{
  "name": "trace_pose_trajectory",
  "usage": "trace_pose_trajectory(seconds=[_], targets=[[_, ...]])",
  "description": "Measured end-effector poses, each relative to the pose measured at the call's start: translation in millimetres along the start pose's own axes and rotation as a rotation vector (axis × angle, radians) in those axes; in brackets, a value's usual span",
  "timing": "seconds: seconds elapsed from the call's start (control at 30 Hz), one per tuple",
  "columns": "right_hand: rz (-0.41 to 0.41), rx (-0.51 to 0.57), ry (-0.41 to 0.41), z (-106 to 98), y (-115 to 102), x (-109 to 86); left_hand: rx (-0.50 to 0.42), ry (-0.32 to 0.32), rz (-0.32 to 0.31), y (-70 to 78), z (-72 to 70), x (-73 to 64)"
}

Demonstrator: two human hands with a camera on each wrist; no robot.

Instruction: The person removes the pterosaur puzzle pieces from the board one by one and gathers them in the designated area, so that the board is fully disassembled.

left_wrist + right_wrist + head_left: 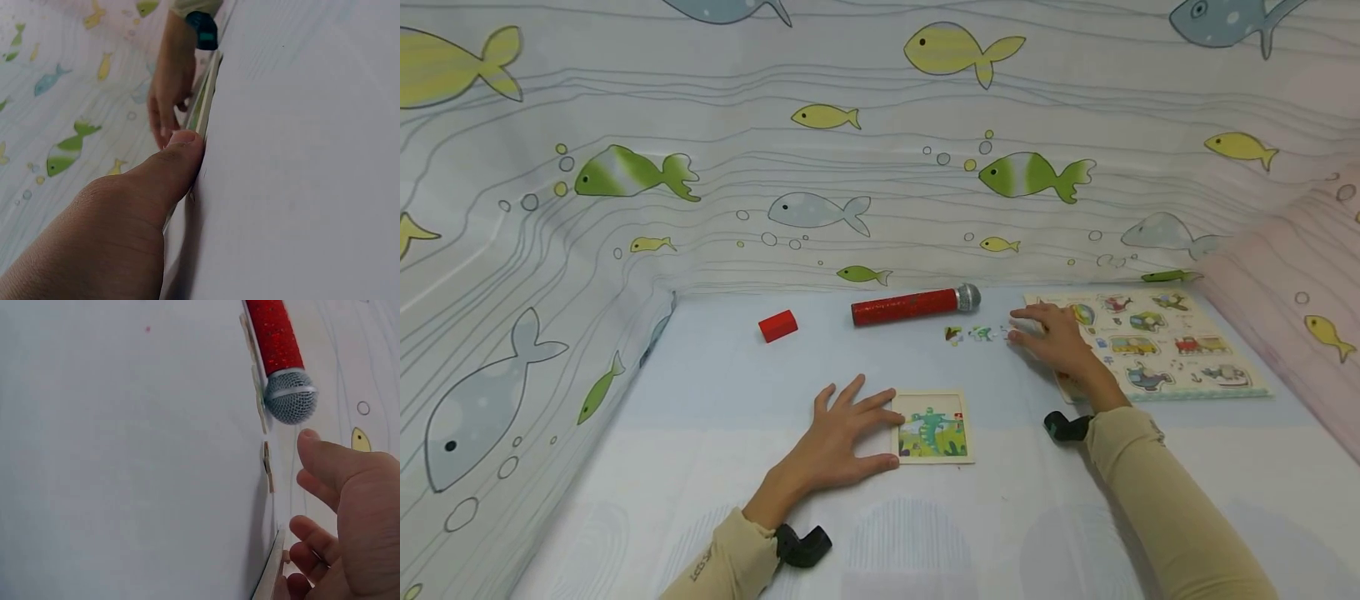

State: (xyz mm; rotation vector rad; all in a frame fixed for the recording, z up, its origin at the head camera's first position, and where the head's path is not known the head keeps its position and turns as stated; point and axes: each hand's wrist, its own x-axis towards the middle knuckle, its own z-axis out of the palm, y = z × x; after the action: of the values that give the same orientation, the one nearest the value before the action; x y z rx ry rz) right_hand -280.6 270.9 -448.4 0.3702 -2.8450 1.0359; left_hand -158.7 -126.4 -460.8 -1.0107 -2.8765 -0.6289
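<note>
A small square puzzle with a light wooden frame and a green dinosaur picture lies on the table. My left hand is spread at its left side, with thumb and fingertips at the frame's edge. In the left wrist view the thumb lies along that edge. My right hand hovers farther back, fingers loosely bent and holding nothing. Close to its fingertips, loose jigsaw pieces lie in a row; the right wrist view shows a piece just off the thumb.
A large picture puzzle board with vehicles lies at the right, partly under my right hand. Behind the loose pieces lies a red microphone with a silver head. A red block sits to its left. Fish-patterned cloth walls enclose the table.
</note>
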Motion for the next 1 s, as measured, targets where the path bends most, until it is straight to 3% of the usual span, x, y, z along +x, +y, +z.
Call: trace_pose_trajectory(seconds=[0.3, 0.53, 0.77, 1.0], targets=[[0.03, 0.039, 0.023, 8.8, -10.5, -12.5, 0.0, 0.019, 0.023, -0.5, -0.1, 1.3], [-0.095, 0.079, 0.029, 20.9, -33.5, -21.0, 0.009, 0.02, 0.027, -0.3, -0.8, 0.9], [-0.2, 0.193, -0.074, 38.2, -61.3, -34.2, 0.014, 0.013, 0.023, -0.6, -0.9, 1.0], [-0.22, 0.25, -0.214, 55.2, -83.8, -42.7, 0.005, 0.016, 0.016, -1.2, -0.2, 2.0]])
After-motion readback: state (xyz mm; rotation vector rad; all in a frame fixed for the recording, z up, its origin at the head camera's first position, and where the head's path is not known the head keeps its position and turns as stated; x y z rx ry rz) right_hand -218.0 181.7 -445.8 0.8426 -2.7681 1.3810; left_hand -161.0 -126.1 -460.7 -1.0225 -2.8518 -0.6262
